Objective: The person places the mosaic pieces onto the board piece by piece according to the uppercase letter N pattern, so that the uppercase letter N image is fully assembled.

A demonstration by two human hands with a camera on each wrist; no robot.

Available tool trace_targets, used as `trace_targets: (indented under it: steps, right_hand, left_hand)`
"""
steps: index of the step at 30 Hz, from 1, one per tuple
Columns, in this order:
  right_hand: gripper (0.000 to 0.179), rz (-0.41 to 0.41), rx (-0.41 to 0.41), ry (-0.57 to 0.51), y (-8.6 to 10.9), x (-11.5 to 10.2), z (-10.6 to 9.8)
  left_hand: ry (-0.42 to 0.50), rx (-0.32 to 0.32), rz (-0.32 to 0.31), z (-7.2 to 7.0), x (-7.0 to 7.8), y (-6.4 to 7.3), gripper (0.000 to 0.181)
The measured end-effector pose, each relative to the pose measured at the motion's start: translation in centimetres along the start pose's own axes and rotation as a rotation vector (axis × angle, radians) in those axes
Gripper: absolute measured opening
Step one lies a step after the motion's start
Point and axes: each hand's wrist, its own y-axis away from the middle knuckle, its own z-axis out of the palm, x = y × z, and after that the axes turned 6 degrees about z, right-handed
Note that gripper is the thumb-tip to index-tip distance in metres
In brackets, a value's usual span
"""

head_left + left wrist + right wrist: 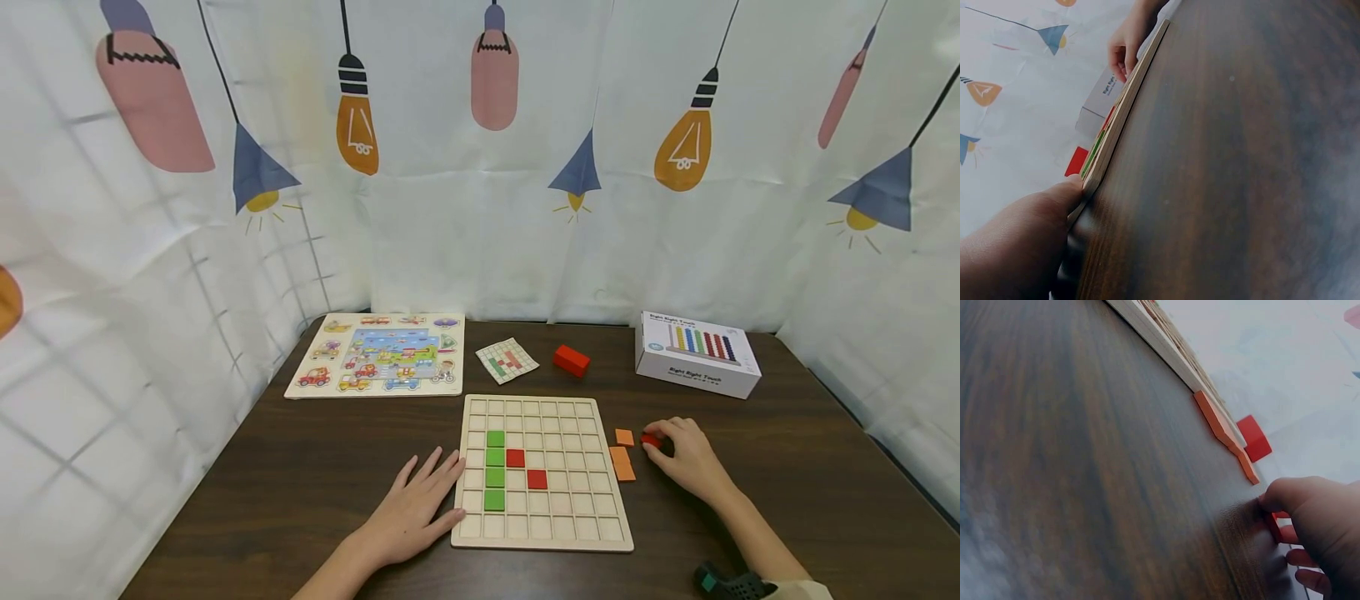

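A wooden grid board (570,527) lies on the dark table. Several green square tiles (495,477) form a column on its left side, and two red tiles, one upper (515,458) and one lower (537,479), sit to their right. My left hand (415,510) lies with its fingers spread, fingertips and thumb at the board's left edge. To the right of the board, my right hand (686,457) pinches a red tile (1274,528) between thumb and fingers, low over the table. Between that hand and the board are orange tiles (622,463).
Behind the board are a pattern card (507,361) with a coloured grid and a red block (572,361). A vehicle picture puzzle (330,333) lies back left. At the back right stands a white box (693,377). A lamp-print curtain (480,242) hangs behind the table.
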Motion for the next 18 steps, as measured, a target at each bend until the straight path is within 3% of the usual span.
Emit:
trace_targets:
  steps: [18]
  right_hand:
    - [0.019, -0.038, 0.027, -0.035, -0.08, -0.92, 0.13]
  left_hand:
    - [0.005, -0.001, -0.001, -0.09, 0.04, -0.01, 0.067]
